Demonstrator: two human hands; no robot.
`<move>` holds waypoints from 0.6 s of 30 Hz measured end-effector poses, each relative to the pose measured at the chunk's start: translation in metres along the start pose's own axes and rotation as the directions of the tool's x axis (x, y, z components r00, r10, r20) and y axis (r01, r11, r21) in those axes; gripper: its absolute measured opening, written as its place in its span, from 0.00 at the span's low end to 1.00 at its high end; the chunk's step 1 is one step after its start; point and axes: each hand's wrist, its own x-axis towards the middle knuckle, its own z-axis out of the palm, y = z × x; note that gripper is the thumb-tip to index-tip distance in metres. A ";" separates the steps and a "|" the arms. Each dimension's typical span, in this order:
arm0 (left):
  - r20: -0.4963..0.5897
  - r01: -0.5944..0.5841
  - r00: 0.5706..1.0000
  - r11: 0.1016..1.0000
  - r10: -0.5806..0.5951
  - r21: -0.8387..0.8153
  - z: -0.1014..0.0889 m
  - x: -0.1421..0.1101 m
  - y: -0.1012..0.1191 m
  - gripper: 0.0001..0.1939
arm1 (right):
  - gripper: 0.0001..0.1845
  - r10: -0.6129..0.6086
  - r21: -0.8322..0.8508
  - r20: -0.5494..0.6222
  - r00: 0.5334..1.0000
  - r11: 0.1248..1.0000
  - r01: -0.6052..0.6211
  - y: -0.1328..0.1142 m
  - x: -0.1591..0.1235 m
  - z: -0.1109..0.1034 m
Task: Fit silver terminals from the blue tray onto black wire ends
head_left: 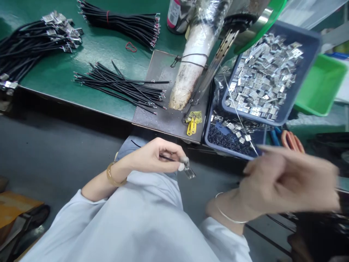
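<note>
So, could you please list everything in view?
Table: one, green, across top.
Board: one, grey, on table.
Metal-tipped cables: many, black, far left.
Tied cables: one bundle, black, top.
Loop: one, red, below bundle.
Loose cables: many, black, partly on board.
Bottle: one, dark, top.
Tube: one, whitish, over board.
Hand tool: one, yellow, on board.
Upper bin: one, blue-grey, right.
Metal parts: many, silvery, in bins.
Lower bin: one, blue-grey, below.
Bits: many, black, in lower bin.
Tub: one, green, far right.
Handles: several, orange, right.
Wire: one, silvery, across bins.
Held cable: one, black, centre.
Left hand: one, centre.
Right hand: one, blurred, right.
</note>
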 end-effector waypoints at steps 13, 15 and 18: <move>-0.249 -0.176 0.964 0.931 0.096 -0.320 0.004 0.018 -0.005 0.21 | 0.15 -0.212 -0.403 0.236 0.948 0.866 0.294 0.057 0.072 0.001; -0.351 -0.211 0.931 0.934 0.101 -0.289 0.003 0.022 -0.010 0.21 | 0.12 -0.236 -0.379 0.165 0.958 0.881 0.283 0.037 0.059 0.004; -0.434 -0.268 0.886 0.945 0.164 -0.189 0.004 0.024 -0.013 0.19 | 0.04 -0.152 -0.157 -0.085 0.985 0.978 0.137 0.004 0.034 0.012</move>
